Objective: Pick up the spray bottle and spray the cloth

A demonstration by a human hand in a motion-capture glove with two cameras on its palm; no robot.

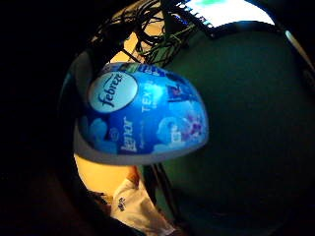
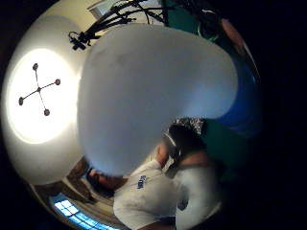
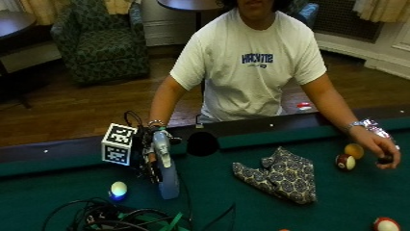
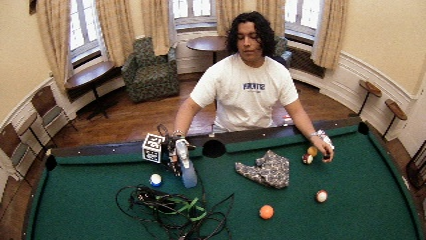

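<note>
Your gloved right hand (image 3: 151, 149) is wrapped round the upper part of the spray bottle (image 3: 165, 168); fingers curl about its neck, and the bottle stands upright with its base on the green felt of the pool table (image 3: 230, 202), near the rail on your right side. Item, the cloth (image 3: 280, 174) — patterned, crumpled into a rough triangle, lying flat on the felt well apart from the bottle. Your bare left hand (image 3: 382, 150) rests on the felt at the far side, touching a small dark object; just beside it sit a yellow ball (image 3: 353, 150) and a maroon-and-white ball (image 3: 345, 162).

The little-finger-side palm view alone shows the bottle's glossy blue label (image 1: 147, 115), printed with flowers and a white oval, curved and close to the palm; the thumb-side palm view shows only a smooth pale rounded surface (image 2: 153, 91) filling the middle, and beyond it a ceiling light (image 2: 38, 93). The wide outside view adds an orange ball (image 4: 266, 212) and a tangle of black cables (image 4: 170, 210) on the felt; a white-and-blue ball (image 3: 118, 188) lies near the bottle.
</note>
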